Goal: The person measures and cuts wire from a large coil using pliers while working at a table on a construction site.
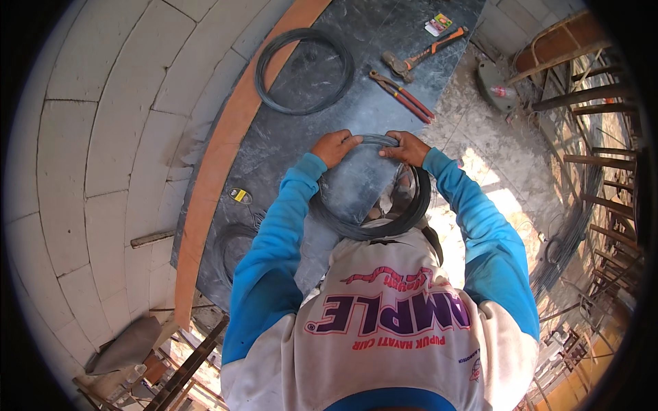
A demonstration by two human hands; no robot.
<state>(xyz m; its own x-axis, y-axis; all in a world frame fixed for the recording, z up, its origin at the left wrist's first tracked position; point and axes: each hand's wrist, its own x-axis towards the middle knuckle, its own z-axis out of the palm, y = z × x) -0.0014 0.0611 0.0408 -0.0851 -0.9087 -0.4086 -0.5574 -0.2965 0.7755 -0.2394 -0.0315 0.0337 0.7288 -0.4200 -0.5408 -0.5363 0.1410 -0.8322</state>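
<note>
Wire coil (394, 228), dark grey, held by its far edge in both hands. Left hand (334, 148): thumb and index pinching the bundle, tips pointing right; remaining fingers curled, partly hidden. Right hand (410, 148): thumb and fingers pinching the same bundle, tips pointing left. Short stretch of it shows between the two sets of fingertips; hands near each other, not touching. Rest loops from the fingers back toward the body, near side just beside the pale shirt front (384, 260); cannot tell if touching. Dark tabletop (264, 161) under and left of the fingers.

Beyond left fingers, slightly left: second coil (349, 70), lying flat, overlapping the orange-brown edge strip (223, 144). Beyond right fingers: pincers (409, 100), red handles, nearest tool; hammer (432, 49), black-and-orange handle, farther out; small colourful packet (439, 24) beside that handle. Left of left fingers, nearer the body: small yellow-and-black item (240, 196), kind unclear; third coil (221, 250) nearer still, partly behind the left blue sleeve (267, 257). Well left of fingers: pale block wall (116, 151). Right of right fingers: sunlit floor (504, 185); farther right, long thin rods (569, 240) and dark bars (603, 161), details too small to tell.
</note>
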